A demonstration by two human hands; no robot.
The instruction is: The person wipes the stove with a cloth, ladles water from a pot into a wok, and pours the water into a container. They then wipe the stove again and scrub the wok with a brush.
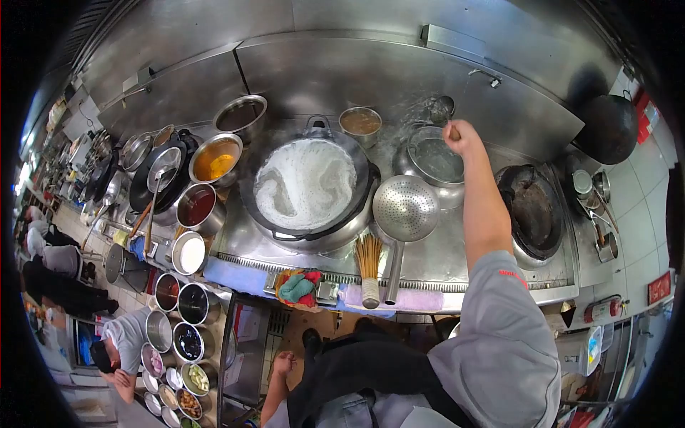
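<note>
Ladle in right hand, bowl toward back wall.
Ladle [442,109] by far rim of water pot [437,158]; long axis runs front-to-back, foreshortened. Right hand [467,137] closed round handle, arm extended forward. Left hand [285,362] low beside apron [364,371], fingers part-curled; contents, if any, cannot tell.

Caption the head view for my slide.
Right hand gripping a ladle at the stove, near a wok of foamy whitish liquid; left hand held low.
</note>
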